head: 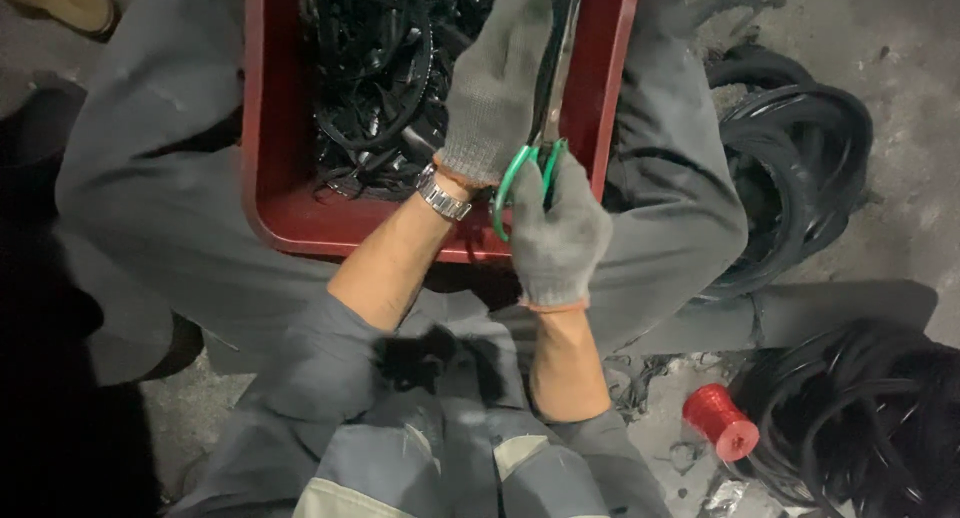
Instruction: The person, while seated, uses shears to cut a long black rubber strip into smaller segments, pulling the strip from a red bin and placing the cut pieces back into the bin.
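Taking the red crate [275,128] as my landmark: it sits between the knees, full of tangled black rubber strips [375,78]. Over its near right corner my left hand [495,88], gloved, is wrapped around the blades of the green-handled scissors [530,168]. Just below, at the crate's rim, my right hand [555,233] has its fingers closed through the loops. I judge the scissors stiff and light, best held by the handles. Right of the crate lie black rubber coils [800,158] and a red spool [720,421].
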